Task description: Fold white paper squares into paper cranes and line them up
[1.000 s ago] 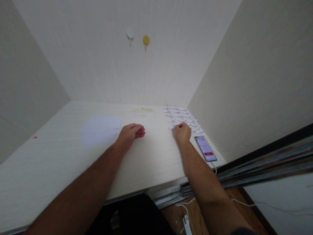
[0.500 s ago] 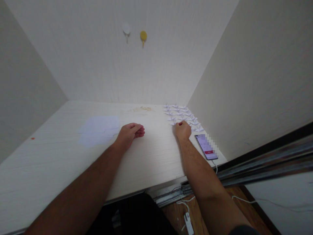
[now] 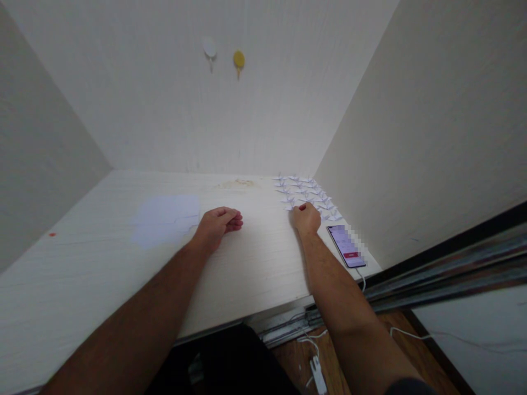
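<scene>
My right hand (image 3: 307,219) rests on the white shelf (image 3: 102,274) with its fingers curled at the near edge of several small folded paper cranes (image 3: 304,193), which stand in rows by the right wall. Its fingertips touch or pinch the nearest crane; I cannot see which. My left hand (image 3: 217,224) lies on the shelf to the left, fingers loosely curled with nothing in them. Just left of that hand lies a pale sheet of paper (image 3: 164,218).
A phone (image 3: 346,246) with a lit screen lies right of my right hand, its white cable (image 3: 362,282) running off the front edge. Two round hooks, white (image 3: 209,48) and yellow (image 3: 239,58), hang on the back wall. Walls close in left and right.
My right hand has edged slightly forward toward the cranes. The left hand has stayed put. The view has shifted a little.
</scene>
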Motion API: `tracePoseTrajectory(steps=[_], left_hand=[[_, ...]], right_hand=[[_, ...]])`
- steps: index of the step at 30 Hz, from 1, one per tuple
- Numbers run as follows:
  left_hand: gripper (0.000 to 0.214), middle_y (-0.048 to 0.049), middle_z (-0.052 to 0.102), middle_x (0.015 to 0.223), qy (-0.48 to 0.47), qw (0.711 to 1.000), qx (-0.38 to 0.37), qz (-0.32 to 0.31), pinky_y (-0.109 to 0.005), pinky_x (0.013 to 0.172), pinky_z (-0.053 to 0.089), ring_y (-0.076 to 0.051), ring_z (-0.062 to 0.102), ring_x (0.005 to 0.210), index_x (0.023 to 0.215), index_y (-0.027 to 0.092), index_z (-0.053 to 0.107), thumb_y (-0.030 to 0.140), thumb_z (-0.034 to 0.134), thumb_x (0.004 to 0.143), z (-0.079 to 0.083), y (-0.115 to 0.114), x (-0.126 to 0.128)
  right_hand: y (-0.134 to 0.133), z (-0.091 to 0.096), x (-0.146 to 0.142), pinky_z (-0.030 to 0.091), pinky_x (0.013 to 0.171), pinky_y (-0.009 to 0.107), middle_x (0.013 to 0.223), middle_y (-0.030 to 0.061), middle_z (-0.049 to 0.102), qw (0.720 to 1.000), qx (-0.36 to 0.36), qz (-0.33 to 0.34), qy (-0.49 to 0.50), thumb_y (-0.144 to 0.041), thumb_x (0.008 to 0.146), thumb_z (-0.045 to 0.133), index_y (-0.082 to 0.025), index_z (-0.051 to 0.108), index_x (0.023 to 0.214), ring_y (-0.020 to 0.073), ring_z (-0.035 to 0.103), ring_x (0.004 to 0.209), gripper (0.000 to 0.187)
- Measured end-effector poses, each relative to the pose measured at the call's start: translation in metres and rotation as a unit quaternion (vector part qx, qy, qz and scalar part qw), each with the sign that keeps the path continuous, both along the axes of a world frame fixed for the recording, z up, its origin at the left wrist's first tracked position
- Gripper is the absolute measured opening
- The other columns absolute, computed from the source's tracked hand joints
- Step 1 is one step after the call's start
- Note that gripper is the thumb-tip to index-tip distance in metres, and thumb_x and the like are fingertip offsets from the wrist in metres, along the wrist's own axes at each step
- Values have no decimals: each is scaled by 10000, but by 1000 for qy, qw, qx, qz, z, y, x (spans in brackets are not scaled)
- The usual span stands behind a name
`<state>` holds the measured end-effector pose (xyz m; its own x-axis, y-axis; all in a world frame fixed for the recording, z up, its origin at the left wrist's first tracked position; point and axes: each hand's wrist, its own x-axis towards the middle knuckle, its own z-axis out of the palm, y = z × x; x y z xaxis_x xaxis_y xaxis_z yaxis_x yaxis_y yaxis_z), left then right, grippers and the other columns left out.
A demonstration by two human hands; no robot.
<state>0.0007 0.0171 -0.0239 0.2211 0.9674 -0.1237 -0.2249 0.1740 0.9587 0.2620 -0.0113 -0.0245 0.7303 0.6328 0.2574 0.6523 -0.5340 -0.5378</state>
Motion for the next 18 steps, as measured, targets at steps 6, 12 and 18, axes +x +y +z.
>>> tracePoseTrajectory(steps=[6,12,18], left_hand=[[200,-79,700,755,1,1000,0,1,-307,653,560,-161,670,648,750,98,670,277,736,693,1,-1,0],[197,-80,700,754,2,1000,4,-1,-310,659,561,-159,667,650,743,104,670,283,738,696,0,-1,0],[202,-80,699,754,8,1000,8,-2,-307,661,560,-159,667,651,742,105,673,290,738,691,-1,-1,0]], right_hand=[[0,2,-1,489,743,349,809,99,712,1000,-3,0,2,-365,792,589,-212,651,786,253,659,824,165],[1,0,0,489,742,368,805,108,718,1000,-9,8,-10,-381,807,575,-215,653,761,273,664,833,190],[1,1,0,487,739,370,813,110,723,1000,-15,11,-14,-367,813,564,-216,666,774,277,669,840,186]])
